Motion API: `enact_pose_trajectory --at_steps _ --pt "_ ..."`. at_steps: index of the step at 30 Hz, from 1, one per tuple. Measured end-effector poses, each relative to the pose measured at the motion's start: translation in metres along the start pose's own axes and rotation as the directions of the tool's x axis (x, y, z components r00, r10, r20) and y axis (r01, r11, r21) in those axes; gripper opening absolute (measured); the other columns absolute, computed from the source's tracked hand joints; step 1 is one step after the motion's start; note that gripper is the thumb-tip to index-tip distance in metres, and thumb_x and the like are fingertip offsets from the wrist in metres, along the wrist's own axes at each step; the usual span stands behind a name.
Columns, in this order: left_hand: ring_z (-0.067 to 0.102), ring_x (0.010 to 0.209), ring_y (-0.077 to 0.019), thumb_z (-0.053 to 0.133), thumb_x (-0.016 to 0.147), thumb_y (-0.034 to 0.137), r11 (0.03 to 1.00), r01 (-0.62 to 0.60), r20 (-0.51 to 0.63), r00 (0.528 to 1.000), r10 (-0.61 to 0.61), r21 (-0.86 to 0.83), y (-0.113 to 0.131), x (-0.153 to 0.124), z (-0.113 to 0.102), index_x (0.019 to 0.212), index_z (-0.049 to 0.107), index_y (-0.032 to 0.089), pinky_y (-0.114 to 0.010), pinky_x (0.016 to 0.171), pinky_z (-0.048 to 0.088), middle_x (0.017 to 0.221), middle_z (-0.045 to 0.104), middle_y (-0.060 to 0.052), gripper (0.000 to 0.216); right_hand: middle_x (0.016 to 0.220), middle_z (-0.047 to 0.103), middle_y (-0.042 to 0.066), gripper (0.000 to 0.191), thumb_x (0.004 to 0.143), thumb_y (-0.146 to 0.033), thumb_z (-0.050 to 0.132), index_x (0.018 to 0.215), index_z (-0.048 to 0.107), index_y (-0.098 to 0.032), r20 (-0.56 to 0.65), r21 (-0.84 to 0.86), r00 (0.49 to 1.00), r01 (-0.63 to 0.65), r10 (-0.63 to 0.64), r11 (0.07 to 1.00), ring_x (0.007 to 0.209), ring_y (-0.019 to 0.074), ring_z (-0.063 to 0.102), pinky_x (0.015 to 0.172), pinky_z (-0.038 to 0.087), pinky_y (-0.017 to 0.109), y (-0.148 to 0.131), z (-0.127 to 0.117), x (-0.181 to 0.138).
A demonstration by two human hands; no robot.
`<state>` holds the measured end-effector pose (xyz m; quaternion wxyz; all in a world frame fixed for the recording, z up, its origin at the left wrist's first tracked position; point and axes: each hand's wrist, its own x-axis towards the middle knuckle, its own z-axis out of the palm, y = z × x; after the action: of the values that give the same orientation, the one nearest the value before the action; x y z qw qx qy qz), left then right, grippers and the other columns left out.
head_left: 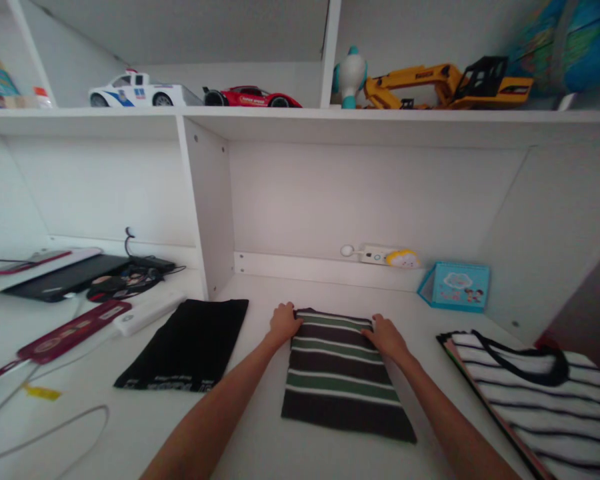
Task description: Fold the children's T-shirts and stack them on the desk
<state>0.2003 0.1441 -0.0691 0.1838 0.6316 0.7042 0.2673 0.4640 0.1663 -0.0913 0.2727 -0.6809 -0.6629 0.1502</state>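
A folded shirt (341, 373) with dark, green and white stripes lies flat on the white desk in front of me. My left hand (284, 323) grips its far left corner, thumb on top and fingers curled over the edge. At the far right corner, my right hand (386, 337) pinches the cloth the same way. To the left lies a folded black garment (190, 343), apart from both hands. On the right, a stack of folded clothes is topped by a white shirt with black stripes (545, 400) and a black collar.
A power strip (147, 313), a maroon paddle-shaped object (75, 330), cables and a black laptop (65, 277) occupy the desk's left side. At the back right stands a blue desk calendar (460, 287). Toy cars, a yellow toy excavator (445, 87) and a globe (575, 47) sit on the shelf.
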Motion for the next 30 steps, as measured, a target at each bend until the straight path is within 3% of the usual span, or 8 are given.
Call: enact_pose_trajectory --at_steps 5,10,15,19,22,24,27,30 --pt "0.057 0.086 -0.0244 0.060 0.061 0.013 0.997 -0.036 0.057 0.998 0.040 -0.066 0.006 0.006 -0.004 0.079 0.060 0.012 -0.031 0.073 0.042 0.083 0.062 -0.010 0.018 0.059 0.059 0.004 0.010 0.055 -0.022 0.062 0.060 0.056 -0.016 0.049 0.035 0.999 0.000 -0.001 0.999 0.065 0.0207 0.059 0.055 0.041 0.026 -0.008 -0.006 0.001" --pt "0.057 0.070 -0.0131 0.054 0.071 0.017 0.946 -0.186 0.026 0.980 0.199 -0.267 0.037 0.005 -0.054 0.094 0.055 0.015 -0.022 0.063 0.043 0.076 0.061 -0.001 0.023 0.053 0.051 -0.003 0.022 0.067 -0.039 0.053 0.063 0.054 -0.017 -0.067 0.183 0.990 0.131 -0.121 0.974 0.055 0.0138 0.052 0.052 0.040 0.024 -0.035 -0.066 0.000" --pt "0.055 0.080 -0.0116 0.057 0.071 0.020 0.649 -0.532 -0.079 0.803 0.591 -0.543 0.052 -0.016 -0.120 0.087 0.049 0.016 -0.023 0.074 0.041 0.085 0.057 -0.001 0.018 0.077 0.055 0.001 0.030 0.068 -0.042 0.056 0.089 0.054 -0.020 -0.397 0.312 0.842 0.497 -0.365 0.809 0.070 0.0154 0.052 0.064 0.043 0.027 -0.057 -0.129 -0.048" --pt "0.055 0.084 -0.0154 0.059 0.069 0.018 0.741 -0.585 0.280 0.689 0.669 -0.329 0.029 -0.036 -0.138 0.085 0.055 0.017 -0.027 0.080 0.040 0.087 0.060 -0.002 0.017 0.074 0.058 0.001 0.027 0.068 -0.036 0.057 0.092 0.058 -0.022 0.087 0.254 0.840 0.501 -0.535 0.827 0.066 0.0152 0.052 0.062 0.045 0.026 -0.050 -0.132 -0.095" --pt "0.055 0.092 -0.0223 0.062 0.065 0.019 0.795 -0.607 0.439 0.714 0.545 0.002 0.029 -0.059 -0.114 0.096 0.057 0.021 -0.031 0.080 0.040 0.096 0.061 -0.005 0.031 0.089 0.062 0.003 0.028 0.076 -0.038 0.048 0.096 0.060 -0.023 0.379 0.276 0.767 0.440 -0.517 0.855 0.079 0.0168 0.056 0.072 0.045 0.028 -0.039 -0.110 -0.093" --pt "0.054 0.097 -0.0257 0.058 0.072 0.028 0.745 -0.659 0.385 0.717 0.581 0.104 0.046 -0.084 -0.079 0.098 0.058 0.020 -0.035 0.082 0.039 0.102 0.060 -0.008 0.027 0.105 0.059 0.005 0.030 0.079 -0.035 0.042 0.099 0.060 -0.022 0.314 0.229 0.789 0.478 -0.529 0.848 0.096 0.0186 0.053 0.085 0.040 0.031 -0.033 -0.086 -0.073" --pt "0.050 0.102 -0.0308 0.053 0.075 0.044 0.609 -0.783 0.388 0.603 0.697 0.124 0.078 -0.123 -0.018 0.107 0.054 0.017 -0.043 0.085 0.037 0.112 0.054 -0.014 0.042 0.112 0.057 0.006 0.033 0.079 -0.029 0.038 0.102 0.059 -0.020 0.246 0.108 0.780 0.568 -0.575 0.816 0.106 0.0179 0.048 0.095 0.032 0.031 -0.024 -0.047 -0.036" --pt "0.051 0.098 -0.0326 0.050 0.074 0.050 0.597 -0.780 0.392 0.617 0.683 0.186 0.091 -0.145 0.019 0.117 0.046 0.013 -0.052 0.087 0.032 0.110 0.055 -0.018 0.056 0.110 0.058 0.006 0.036 0.080 -0.026 0.034 0.107 0.057 -0.019 0.297 -0.002 0.772 0.589 -0.562 0.808 0.103 0.0177 0.050 0.092 0.035 0.031 -0.013 -0.023 -0.018"
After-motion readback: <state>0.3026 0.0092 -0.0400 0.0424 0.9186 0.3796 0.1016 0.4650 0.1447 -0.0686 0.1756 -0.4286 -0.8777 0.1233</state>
